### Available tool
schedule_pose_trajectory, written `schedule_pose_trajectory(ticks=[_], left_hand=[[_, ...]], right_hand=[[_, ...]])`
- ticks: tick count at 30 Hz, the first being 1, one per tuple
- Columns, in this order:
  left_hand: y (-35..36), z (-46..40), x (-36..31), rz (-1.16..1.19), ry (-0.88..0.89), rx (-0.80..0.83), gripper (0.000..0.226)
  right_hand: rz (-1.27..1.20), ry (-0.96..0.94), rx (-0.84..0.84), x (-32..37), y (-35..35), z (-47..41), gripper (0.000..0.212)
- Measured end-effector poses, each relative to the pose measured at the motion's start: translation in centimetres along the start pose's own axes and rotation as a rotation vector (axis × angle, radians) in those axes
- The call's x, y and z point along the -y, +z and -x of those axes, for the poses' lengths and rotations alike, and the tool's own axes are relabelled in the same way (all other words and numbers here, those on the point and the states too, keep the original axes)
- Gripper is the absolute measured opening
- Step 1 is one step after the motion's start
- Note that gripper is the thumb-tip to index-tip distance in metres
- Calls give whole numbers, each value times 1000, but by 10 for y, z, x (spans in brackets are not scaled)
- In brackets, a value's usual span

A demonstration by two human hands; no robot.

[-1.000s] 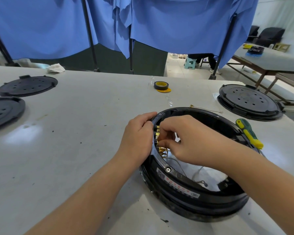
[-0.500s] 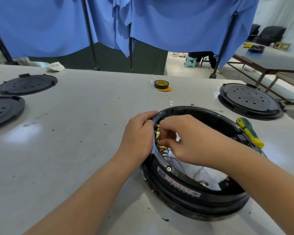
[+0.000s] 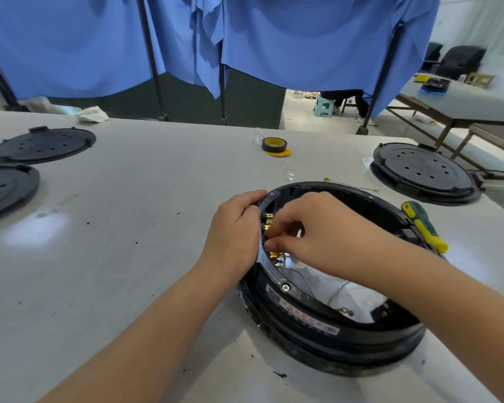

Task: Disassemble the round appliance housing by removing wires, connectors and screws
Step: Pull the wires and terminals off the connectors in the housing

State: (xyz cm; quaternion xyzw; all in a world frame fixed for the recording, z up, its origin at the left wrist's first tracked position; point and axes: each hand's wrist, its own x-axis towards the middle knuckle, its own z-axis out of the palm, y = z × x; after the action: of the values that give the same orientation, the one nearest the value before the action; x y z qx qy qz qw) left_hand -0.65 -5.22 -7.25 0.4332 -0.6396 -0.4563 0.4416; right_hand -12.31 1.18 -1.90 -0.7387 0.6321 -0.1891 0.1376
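A black round housing (image 3: 317, 338) lies open on the grey table, right of centre. My left hand (image 3: 233, 237) clasps its left rim from outside. My right hand (image 3: 312, 228) reaches inside the ring, fingertips pinched at a row of brass connectors (image 3: 269, 221) on the inner left wall; what they pinch is hidden. More brass terminals (image 3: 277, 255) and thin grey wires (image 3: 335, 295) show below the fingers. A screw (image 3: 286, 286) sits on the near rim, another screw (image 3: 272, 194) on the far left rim.
A green and yellow screwdriver (image 3: 425, 226) rests against the housing's right rim. A tape roll (image 3: 274, 144) lies farther back. A loose wire (image 3: 352, 184) lies behind the housing. Black round lids lie at left (image 3: 41, 145), far left (image 3: 3, 189) and right (image 3: 425, 173).
My right hand's fingertips have shifted slightly lower along the connector row. My left hand keeps its hold on the rim. The housing has not moved.
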Motion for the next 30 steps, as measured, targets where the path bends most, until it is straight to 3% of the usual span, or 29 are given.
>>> schedule_pose_trajectory(ticks=[8, 18, 23, 30], left_hand=[[1, 0, 0, 12, 1, 22, 43], [1, 0, 0, 28, 1, 23, 42], [2, 0, 0, 33, 2, 18, 41], [2, 0, 0, 38, -4, 21, 41]], right_hand=[[82, 86, -40, 7, 3, 4, 7], [233, -40, -1, 11, 0, 6, 9], [203, -11, -62, 11, 5, 9, 13], [164, -92, -15, 6, 0, 6, 10]])
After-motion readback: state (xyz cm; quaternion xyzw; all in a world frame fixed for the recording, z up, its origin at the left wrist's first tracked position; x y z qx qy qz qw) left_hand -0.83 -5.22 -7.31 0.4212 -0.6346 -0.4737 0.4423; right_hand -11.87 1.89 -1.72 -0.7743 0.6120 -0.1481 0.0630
